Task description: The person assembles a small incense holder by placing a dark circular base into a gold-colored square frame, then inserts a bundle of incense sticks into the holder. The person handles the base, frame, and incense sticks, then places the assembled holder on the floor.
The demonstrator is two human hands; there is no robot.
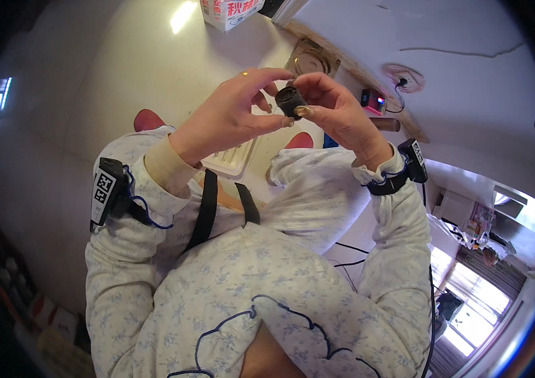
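Between the thumb and fingers of my right hand (336, 110) is a small dark cylinder (290, 101), hollow at its upper end, like a short cap or sleeve. Its open rim tilts up toward me. My left hand (233, 113) curves around its left side with the fingers spread apart. The left thumb tip comes close to the cylinder's lower edge; whether it touches, I cannot tell. The left forefinger reaches over the top, near the right fingertips. Both hands are raised over my lap, and each wrist wears a black strapped device.
A pale slotted tray (233, 157) lies on the floor between my legs. Farther off stands a white box (229, 14) with red print. By the right wall are a brown board (311, 60) with a coiled ring, a plugged-in socket (409, 80) and a small red device (374, 101).
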